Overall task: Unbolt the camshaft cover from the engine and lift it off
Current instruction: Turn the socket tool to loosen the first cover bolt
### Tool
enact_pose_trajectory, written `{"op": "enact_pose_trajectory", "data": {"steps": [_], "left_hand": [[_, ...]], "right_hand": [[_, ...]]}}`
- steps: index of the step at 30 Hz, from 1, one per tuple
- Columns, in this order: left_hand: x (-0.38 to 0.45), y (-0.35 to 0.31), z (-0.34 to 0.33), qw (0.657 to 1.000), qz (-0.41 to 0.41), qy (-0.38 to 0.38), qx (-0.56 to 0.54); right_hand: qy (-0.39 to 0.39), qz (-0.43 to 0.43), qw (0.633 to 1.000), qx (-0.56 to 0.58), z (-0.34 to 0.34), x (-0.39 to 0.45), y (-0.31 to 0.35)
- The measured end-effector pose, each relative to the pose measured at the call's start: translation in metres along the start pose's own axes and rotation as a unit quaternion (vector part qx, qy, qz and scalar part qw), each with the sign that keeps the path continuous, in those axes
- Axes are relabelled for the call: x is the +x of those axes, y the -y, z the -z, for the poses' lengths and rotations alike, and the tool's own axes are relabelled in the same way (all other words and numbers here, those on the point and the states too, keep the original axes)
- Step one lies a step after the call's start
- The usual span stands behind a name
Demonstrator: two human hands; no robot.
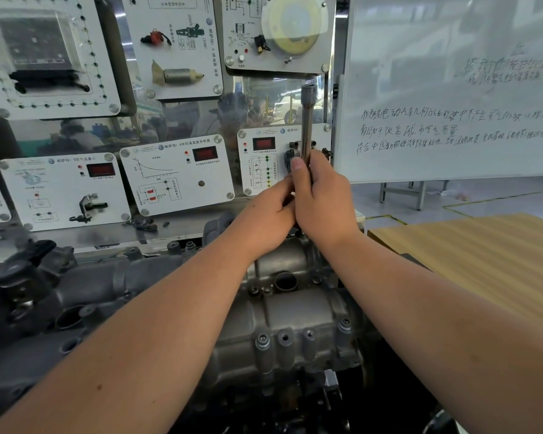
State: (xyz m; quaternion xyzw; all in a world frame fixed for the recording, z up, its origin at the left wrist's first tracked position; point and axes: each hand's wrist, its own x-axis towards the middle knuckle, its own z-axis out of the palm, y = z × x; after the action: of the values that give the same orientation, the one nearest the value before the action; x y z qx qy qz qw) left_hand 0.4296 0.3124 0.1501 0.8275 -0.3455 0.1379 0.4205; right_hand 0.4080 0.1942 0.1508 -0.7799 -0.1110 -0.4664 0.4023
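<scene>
A tall transparent display board (170, 114) fills the background, hung with white instruction panels that carry diagrams, red digital readouts and mounted car sensors. To its right stands a large whiteboard (452, 89) covered with handwritten lines. Below the whiteboard, on the right, lies a pale wood-grain tabletop (483, 261).

In front of the display board sits the grey cast-metal engine (76, 296), stretching from the dark housings on the left to the centre of the view. The ribbed grey aluminium camshaft cover (295, 311) lies on top of the engine, in the lower centre between the two forearms. It is still seated, with a round opening in its upper face and several bolts and bolt bosses standing along its near edge.

Both bare forearms reach forward from the bottom corners and meet above the far end of the cover. The right hand (322, 205) is wrapped round the lower part of a long silver steel wrench handle (307, 120), thumb pressed along the shaft; the handle stands nearly upright, its knurled end topmost against the display board. The left hand (264, 220) is just beside and touching the right, fingers curled inward at the base of the tool. What those fingers hold is hidden behind the right hand, so I cannot tell.
</scene>
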Motion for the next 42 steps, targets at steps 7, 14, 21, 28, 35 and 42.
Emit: {"op": "enact_pose_trajectory", "data": {"steps": [7,14,21,28,35,42], "left_hand": [[0.0024,-0.0010,0.0003,1.000,0.010,-0.007,0.015],[0.0031,0.0001,0.0011,1.000,0.012,-0.011,0.003],[-0.0005,-0.0013,0.0010,1.000,0.006,0.004,-0.004],[0.0021,-0.0013,0.0012,1.000,-0.003,-0.018,0.016],[0.0003,0.0010,0.0001,1.000,0.002,0.006,-0.009],[0.0005,-0.0033,0.0021,1.000,-0.009,-0.007,0.015]], "right_hand": [[0.025,-0.017,0.999,-0.021,0.0008,0.0009,0.0008],[0.022,0.005,0.999,-0.032,0.0017,-0.0007,0.0026],[0.014,-0.011,1.000,-0.017,0.0016,0.0002,0.0024],[0.036,0.004,0.999,-0.018,0.0025,-0.0007,0.0041],[0.011,-0.001,1.000,-0.020,0.0010,0.0009,0.0019],[0.023,-0.004,1.000,0.000,0.0007,0.0000,0.0022]]}}
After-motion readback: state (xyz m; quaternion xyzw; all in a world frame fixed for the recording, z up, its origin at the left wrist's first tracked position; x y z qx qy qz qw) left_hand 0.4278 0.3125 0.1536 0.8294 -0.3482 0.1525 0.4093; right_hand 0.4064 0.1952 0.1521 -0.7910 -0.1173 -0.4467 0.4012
